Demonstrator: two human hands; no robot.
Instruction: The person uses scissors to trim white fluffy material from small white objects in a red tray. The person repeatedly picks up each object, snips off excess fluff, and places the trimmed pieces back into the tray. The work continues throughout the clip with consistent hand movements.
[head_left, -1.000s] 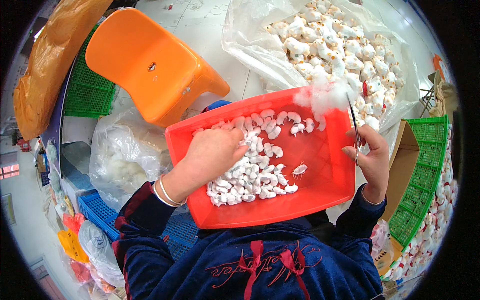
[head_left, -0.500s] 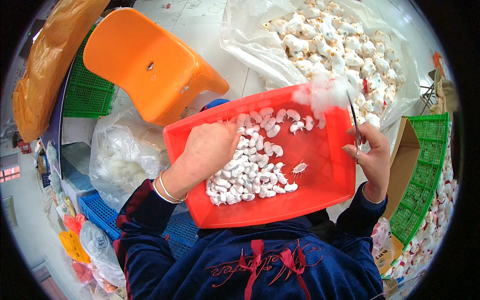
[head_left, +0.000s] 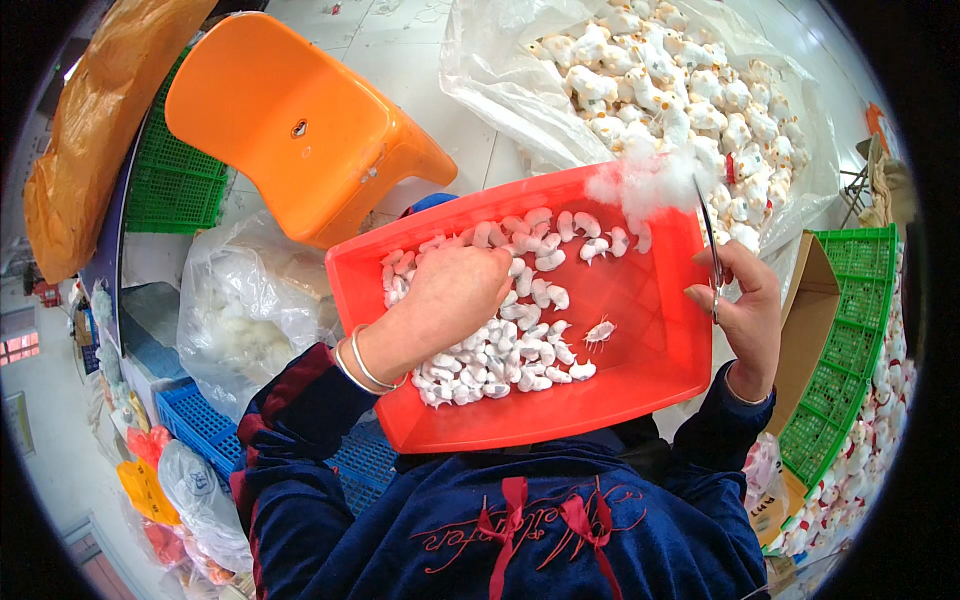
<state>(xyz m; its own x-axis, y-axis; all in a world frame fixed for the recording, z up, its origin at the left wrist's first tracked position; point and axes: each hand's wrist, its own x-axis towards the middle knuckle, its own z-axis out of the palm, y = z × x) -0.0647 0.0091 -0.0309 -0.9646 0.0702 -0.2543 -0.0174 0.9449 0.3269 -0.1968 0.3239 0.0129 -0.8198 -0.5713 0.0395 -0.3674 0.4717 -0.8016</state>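
Note:
A red plastic tray (head_left: 660,345) lies across my lap, holding many small white stuffed plush pieces (head_left: 500,350) in its left and middle part. My left hand (head_left: 458,292) is palm-down over these pieces, its fingers bent in among them and mostly hidden; whether they grip one I cannot see. Two bangles circle that wrist. At the tray's right edge my right hand (head_left: 742,300) is closed on metal forceps (head_left: 709,225) with finger loops. Their tips point away from me, beside a tuft of white stuffing (head_left: 650,185) at the tray's far right corner. One frayed piece (head_left: 599,333) lies apart.
Beyond the tray, a large clear bag (head_left: 500,90) holds white plush toys (head_left: 690,90). An orange chair (head_left: 290,120) stands far left, near a plastic bag of stuffing (head_left: 245,320). Green crates (head_left: 845,330) and a cardboard box (head_left: 808,300) are at the right; a blue crate (head_left: 195,420) is left.
My left hand has shifted to the right over the pieces, uncovering several at the tray's far left corner. The right hand and forceps have stayed nearly still.

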